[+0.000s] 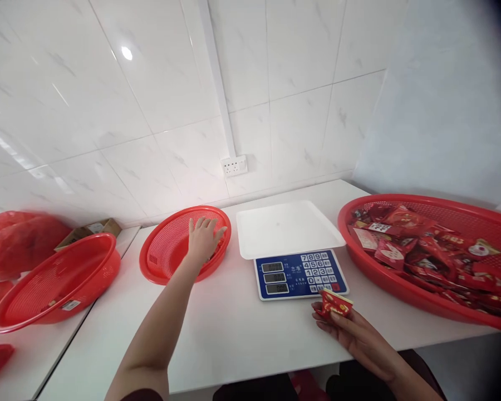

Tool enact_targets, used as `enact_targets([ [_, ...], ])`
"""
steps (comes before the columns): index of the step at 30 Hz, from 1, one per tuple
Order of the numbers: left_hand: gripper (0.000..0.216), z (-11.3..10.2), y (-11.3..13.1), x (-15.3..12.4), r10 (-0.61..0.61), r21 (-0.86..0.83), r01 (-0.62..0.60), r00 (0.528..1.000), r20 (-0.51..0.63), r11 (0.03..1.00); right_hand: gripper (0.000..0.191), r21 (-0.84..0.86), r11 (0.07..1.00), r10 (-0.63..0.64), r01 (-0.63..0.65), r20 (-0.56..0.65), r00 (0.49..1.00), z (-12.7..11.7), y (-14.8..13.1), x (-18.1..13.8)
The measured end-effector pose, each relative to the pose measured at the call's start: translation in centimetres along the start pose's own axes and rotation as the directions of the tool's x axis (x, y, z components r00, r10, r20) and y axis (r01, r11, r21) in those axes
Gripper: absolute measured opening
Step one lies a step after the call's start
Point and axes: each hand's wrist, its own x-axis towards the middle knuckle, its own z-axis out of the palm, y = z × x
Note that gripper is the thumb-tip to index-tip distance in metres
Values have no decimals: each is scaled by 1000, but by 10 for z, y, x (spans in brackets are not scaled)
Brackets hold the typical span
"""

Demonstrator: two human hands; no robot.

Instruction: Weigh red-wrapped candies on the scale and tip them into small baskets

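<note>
My left hand (pixel 204 238) reaches over the middle red basket (pixel 161 253), palm down, fingers spread. A little red packaging shows beside its fingers inside the basket; the rest is hidden beneath the hand. In front of the scale, my right hand (pixel 350 331) is closed on a small red packet (pixel 336 305) with gold edges and print. The digital scale (pixel 303 275) has a blue keypad panel and a bare white weighing tray (pixel 290 228). To the right, a large red basket (pixel 421 303) holds many red and pink packets (pixel 438 250).
Another red basket (pixel 77 278) stands at the left, across a seam between tables. Behind it are a red plastic bag (pixel 23 239) and a cardboard box (pixel 94 231). A wall socket (pixel 234 165) sits above the white table (pixel 234 334).
</note>
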Motion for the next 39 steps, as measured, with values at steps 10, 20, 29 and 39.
enact_targets([
  [10,29,61,152,-130,732,-649,-595,676,-85,474,46,-449,875,-174,180,54,983,19,-26,3],
  [20,21,85,144,-129,449,-906,36,860,242,421,63,-618,632,-409,468,246,879,85,-117,47],
  [29,18,88,145,-130,520,-917,-43,834,186,397,64,-969,137,-487,205,115,866,8,-185,33],
  [39,20,87,145,-128,518,-909,-22,827,217,416,35,-986,-133,-406,-101,-39,913,-91,-211,15],
])
